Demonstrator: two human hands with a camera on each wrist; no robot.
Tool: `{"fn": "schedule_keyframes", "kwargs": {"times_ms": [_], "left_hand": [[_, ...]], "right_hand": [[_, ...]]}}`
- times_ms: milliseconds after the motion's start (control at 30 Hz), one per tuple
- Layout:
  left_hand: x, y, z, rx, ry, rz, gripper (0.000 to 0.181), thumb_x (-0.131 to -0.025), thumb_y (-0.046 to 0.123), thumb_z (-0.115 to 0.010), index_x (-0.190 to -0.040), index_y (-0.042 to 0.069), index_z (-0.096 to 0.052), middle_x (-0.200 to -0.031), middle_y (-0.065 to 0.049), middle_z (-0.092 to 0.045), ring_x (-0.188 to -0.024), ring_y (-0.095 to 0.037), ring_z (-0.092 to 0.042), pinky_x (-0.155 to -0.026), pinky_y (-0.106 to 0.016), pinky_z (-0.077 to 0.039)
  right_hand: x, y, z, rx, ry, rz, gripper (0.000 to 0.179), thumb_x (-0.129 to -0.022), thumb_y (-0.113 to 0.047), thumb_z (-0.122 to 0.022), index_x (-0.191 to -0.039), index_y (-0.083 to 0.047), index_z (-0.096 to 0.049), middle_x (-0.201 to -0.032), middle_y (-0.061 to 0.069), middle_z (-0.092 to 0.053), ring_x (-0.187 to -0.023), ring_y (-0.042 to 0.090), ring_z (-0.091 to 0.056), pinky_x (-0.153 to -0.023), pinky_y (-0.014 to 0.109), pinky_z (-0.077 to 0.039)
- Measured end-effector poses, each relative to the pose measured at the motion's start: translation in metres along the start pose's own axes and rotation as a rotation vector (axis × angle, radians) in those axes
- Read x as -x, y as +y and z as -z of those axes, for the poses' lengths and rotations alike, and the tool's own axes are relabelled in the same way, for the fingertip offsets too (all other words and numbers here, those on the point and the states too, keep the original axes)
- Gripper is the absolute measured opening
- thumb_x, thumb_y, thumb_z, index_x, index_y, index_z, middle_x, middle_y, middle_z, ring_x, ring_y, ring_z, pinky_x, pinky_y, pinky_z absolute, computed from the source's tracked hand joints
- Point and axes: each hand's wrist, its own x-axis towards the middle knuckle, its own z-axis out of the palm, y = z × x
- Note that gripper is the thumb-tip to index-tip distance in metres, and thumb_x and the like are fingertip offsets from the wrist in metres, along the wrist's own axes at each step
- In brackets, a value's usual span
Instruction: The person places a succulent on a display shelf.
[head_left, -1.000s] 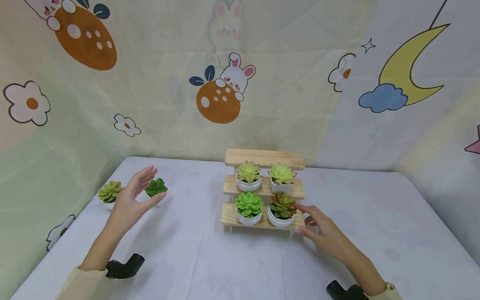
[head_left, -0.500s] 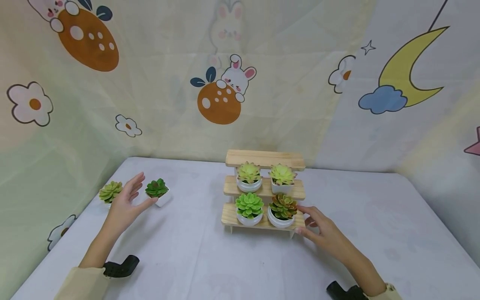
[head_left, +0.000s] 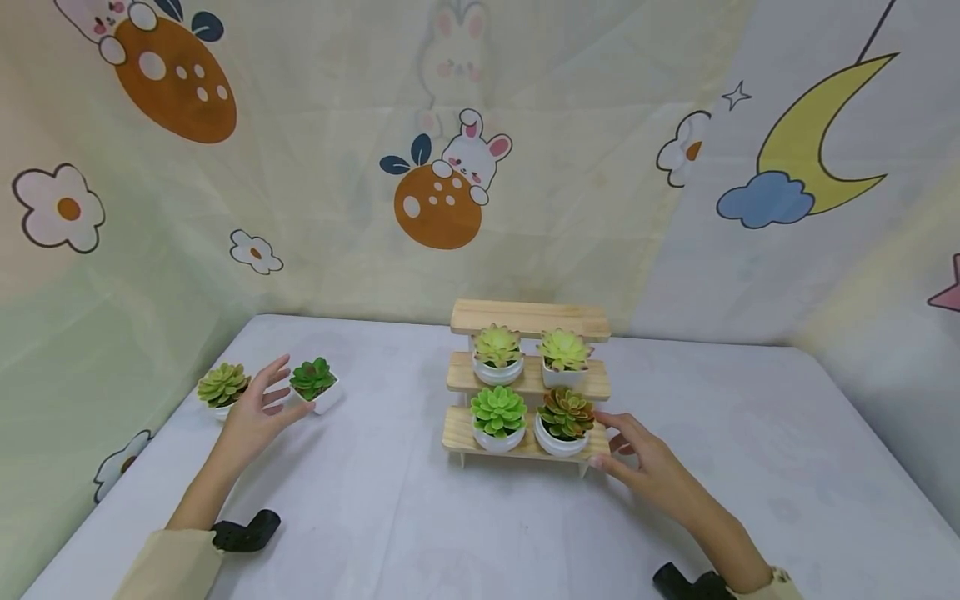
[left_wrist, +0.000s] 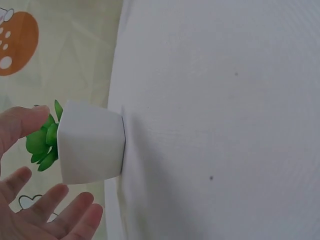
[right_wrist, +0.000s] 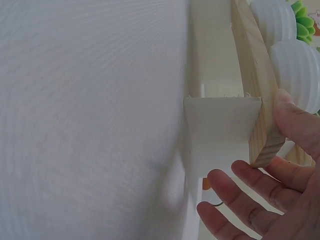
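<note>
My left hand [head_left: 255, 425] is spread beside a dark green succulent [head_left: 313, 379] in a white angular pot [left_wrist: 92, 142]. In the left wrist view its thumb overlaps the leaves and the other fingers lie beyond the pot's opposite side. Farther left, partly behind that hand, stands a yellow-green succulent [head_left: 223, 385] in a white pot. With its thumb and fingers round the end of the lowest plank, my right hand [head_left: 648, 465] holds the three-tier wooden plant stand [head_left: 528, 317]. On that plank are a bright green succulent [head_left: 498, 410] and a reddish-green one [head_left: 566, 412].
The middle tier bears two pale succulents, one in a round pot [head_left: 498, 372] and one in a square pot [head_left: 564, 377]. A white cloth [head_left: 420, 533] covers the table. Behind it hangs a printed curtain [head_left: 570, 192]. Each wrist wears a black camera [head_left: 247, 532].
The left hand has drawn back and down from over the dark green succulent, and now stands at its left side. The right hand keeps its place at the stand.
</note>
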Motion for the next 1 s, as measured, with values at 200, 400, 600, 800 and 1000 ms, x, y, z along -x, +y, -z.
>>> {"fn": "schedule_keyframes", "kwargs": {"times_ms": [200, 400, 600, 800, 1000], "left_hand": [[-0.0031, -0.0048, -0.0041, 0.018, -0.01, 0.025, 0.082, -0.084, 0.021, -0.07, -0.147, 0.006, -0.021, -0.135, -0.031, -0.037, -0.118, -0.048, -0.047, -0.095, -0.049, -0.043], [-0.0055, -0.0063, -0.0072, 0.014, -0.02, 0.109, 0.08, -0.085, 0.026, -0.068, -0.146, 0.003, -0.021, -0.134, -0.03, -0.037, -0.119, -0.046, -0.047, -0.094, -0.049, -0.045], [-0.0057, -0.0079, -0.0091, -0.007, -0.017, 0.156, 0.078, -0.087, 0.028, -0.065, -0.145, 0.001, -0.021, -0.132, -0.03, -0.039, -0.12, -0.046, -0.046, -0.095, -0.052, -0.044], [-0.005, -0.0072, -0.0102, -0.007, -0.009, 0.173, 0.079, -0.086, 0.031, -0.066, -0.146, 0.003, -0.021, -0.131, -0.028, -0.04, -0.12, -0.044, -0.047, -0.094, -0.05, -0.045], [-0.0046, -0.0071, -0.0102, -0.005, 0.017, 0.169, 0.078, -0.085, 0.033, -0.067, -0.145, 0.005, -0.026, -0.13, -0.025, -0.043, -0.118, -0.041, -0.049, -0.082, -0.027, -0.051]], "right_hand": [[0.0006, 0.0004, -0.0011, 0.005, -0.003, -0.006, 0.054, -0.086, -0.023, -0.067, -0.131, -0.002, -0.046, -0.118, 0.011, -0.056, -0.087, 0.011, -0.058, -0.074, 0.028, -0.053], [-0.0001, -0.0013, 0.0005, 0.002, -0.005, -0.007, 0.053, -0.086, -0.023, -0.066, -0.131, -0.003, -0.046, -0.117, 0.01, -0.056, -0.087, 0.011, -0.058, -0.074, 0.027, -0.053], [-0.0006, -0.0019, 0.0012, 0.0, -0.005, 0.005, 0.053, -0.086, -0.022, -0.066, -0.132, -0.003, -0.046, -0.118, 0.009, -0.056, -0.087, 0.012, -0.058, -0.074, 0.027, -0.053], [-0.0002, -0.001, 0.0008, -0.002, 0.007, 0.022, 0.053, -0.085, -0.02, -0.067, -0.131, -0.002, -0.046, -0.117, 0.01, -0.056, -0.086, 0.012, -0.059, -0.073, 0.027, -0.053], [0.0001, 0.0003, -0.0011, 0.007, 0.009, 0.01, 0.054, -0.085, -0.021, -0.067, -0.131, -0.002, -0.046, -0.117, 0.011, -0.056, -0.087, 0.011, -0.058, -0.073, 0.028, -0.053]]}}
